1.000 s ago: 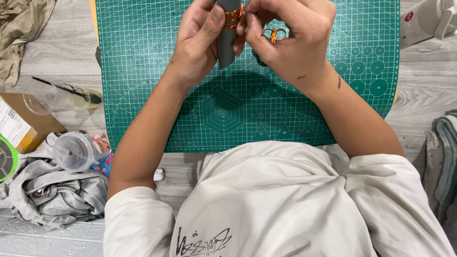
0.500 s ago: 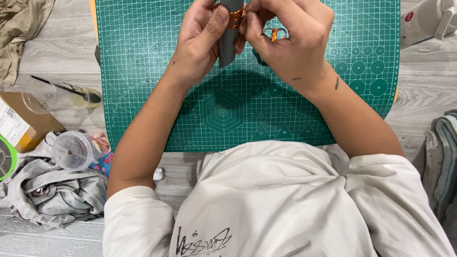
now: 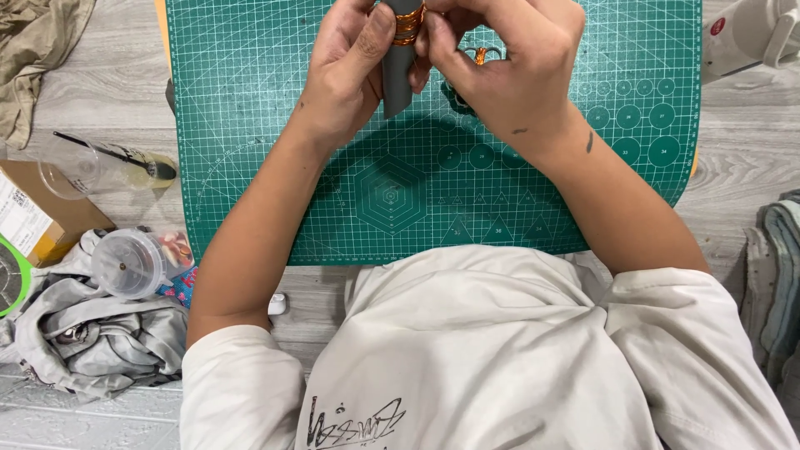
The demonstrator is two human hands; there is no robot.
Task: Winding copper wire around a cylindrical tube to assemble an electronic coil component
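A grey cylindrical rod stands upright over the green cutting mat, with copper wire coiled around its upper part. My left hand grips the rod from the left, thumb pressed against it near the coil. My right hand is closed against the coil from the right, and a loop of copper wire shows under its fingers. The top of the rod is cut off by the frame edge.
A clear plastic cup with a straw lies left of the mat. A cardboard box, a clear lidded container and grey cloth sit at lower left. A white object is at top right.
Both hands and the rod have shifted slightly upward in the frame. The grip looks the same.
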